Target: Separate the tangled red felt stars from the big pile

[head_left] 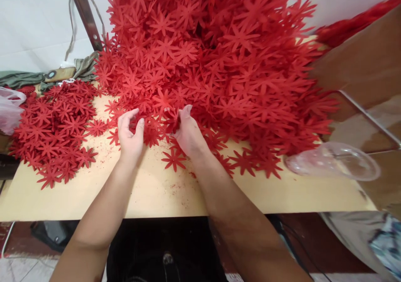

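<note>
L hand + R hand both pinching flowers at the big pile edge on the table — risk: pile slumps, knocks cup off.

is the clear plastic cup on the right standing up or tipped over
Tipped over: the clear plastic cup lies on its side at the edge of the table, its round mouth facing right. It looks empty.

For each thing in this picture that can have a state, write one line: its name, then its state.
left hand: fingers curled, pinching at red flower cut-outs
right hand: fingers buried in the edge of the big pile
big pile of red flowers: heaped high, loose
smaller pile of red flowers: spread flat
single flower: lying alone on the table
clear plastic cup: tipped on its side
</note>
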The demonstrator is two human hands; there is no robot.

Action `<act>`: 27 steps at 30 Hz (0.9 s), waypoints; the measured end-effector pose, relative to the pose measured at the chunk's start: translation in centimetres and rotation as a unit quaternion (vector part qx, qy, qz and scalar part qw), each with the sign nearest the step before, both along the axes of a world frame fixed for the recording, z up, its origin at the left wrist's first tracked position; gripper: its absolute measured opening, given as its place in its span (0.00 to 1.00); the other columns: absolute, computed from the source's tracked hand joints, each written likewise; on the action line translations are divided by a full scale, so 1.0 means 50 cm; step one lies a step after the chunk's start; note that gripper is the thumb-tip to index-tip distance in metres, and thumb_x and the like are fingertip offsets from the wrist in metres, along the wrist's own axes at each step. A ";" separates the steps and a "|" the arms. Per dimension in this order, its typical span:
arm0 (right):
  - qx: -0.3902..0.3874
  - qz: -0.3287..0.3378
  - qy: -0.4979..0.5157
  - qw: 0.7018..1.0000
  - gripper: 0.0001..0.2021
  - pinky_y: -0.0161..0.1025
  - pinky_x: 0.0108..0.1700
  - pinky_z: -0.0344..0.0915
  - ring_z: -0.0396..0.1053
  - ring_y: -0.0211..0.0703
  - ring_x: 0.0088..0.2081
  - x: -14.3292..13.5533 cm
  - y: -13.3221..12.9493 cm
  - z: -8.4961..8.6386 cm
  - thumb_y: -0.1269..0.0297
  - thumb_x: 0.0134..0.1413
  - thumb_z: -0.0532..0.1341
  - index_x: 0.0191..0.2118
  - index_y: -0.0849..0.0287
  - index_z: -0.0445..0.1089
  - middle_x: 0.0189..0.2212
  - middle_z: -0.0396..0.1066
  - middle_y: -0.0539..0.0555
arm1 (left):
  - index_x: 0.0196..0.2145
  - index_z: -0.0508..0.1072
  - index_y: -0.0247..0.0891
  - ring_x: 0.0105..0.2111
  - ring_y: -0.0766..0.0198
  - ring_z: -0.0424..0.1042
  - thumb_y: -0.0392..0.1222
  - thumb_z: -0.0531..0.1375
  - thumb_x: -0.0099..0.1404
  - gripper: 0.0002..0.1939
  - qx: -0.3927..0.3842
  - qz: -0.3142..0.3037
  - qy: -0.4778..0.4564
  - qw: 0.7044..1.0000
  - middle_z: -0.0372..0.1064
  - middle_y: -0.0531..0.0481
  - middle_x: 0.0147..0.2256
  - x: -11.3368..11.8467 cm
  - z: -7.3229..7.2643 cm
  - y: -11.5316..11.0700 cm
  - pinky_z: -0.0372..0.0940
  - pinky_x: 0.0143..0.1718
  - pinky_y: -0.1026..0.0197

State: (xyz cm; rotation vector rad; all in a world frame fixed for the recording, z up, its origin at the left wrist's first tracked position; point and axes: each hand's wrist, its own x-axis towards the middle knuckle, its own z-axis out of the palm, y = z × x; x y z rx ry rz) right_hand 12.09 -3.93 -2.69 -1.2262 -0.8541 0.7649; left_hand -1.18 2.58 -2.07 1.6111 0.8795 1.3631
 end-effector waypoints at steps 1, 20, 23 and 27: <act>-0.002 0.010 0.043 0.999 0.26 0.36 0.32 0.67 0.68 0.36 0.31 -0.001 0.001 -0.003 0.37 0.50 0.48 0.36 0.55 0.65 0.31 0.70 0.51 | 0.42 0.72 0.38 0.42 0.64 0.65 0.48 0.60 0.57 0.16 0.033 0.012 0.016 0.999 0.65 0.45 0.43 -0.002 0.001 -0.002 0.62 0.45 0.61; -0.016 -0.031 0.000 0.999 0.27 0.32 0.25 0.53 0.50 0.30 0.22 -0.048 -0.001 0.006 0.36 0.37 0.59 0.18 0.58 0.56 0.17 0.52 0.45 | 0.38 0.75 0.41 0.34 0.68 0.68 0.46 0.63 0.55 0.13 0.004 -0.133 0.041 0.990 0.69 0.50 0.34 0.014 0.004 -0.044 0.64 0.42 0.63; 0.000 0.037 0.019 0.999 0.25 0.33 0.30 0.60 0.55 0.31 0.24 -0.053 -0.002 0.010 0.36 0.40 0.57 0.22 0.58 0.60 0.20 0.57 0.45 | 0.33 0.74 0.40 0.31 0.70 0.68 0.46 0.62 0.56 0.09 -0.101 -0.104 -0.050 0.988 0.70 0.53 0.31 0.017 -0.003 -0.034 0.64 0.40 0.65; -0.004 0.108 0.045 0.993 0.18 0.34 0.36 0.62 0.59 0.32 0.27 -0.055 -0.009 0.018 0.47 0.42 0.62 0.26 0.57 0.60 0.24 0.61 0.46 | 0.28 0.69 0.38 0.25 0.73 0.66 0.44 0.63 0.54 0.09 -0.205 -0.056 -0.149 0.966 0.69 0.55 0.26 0.011 -0.003 -0.009 0.63 0.33 0.67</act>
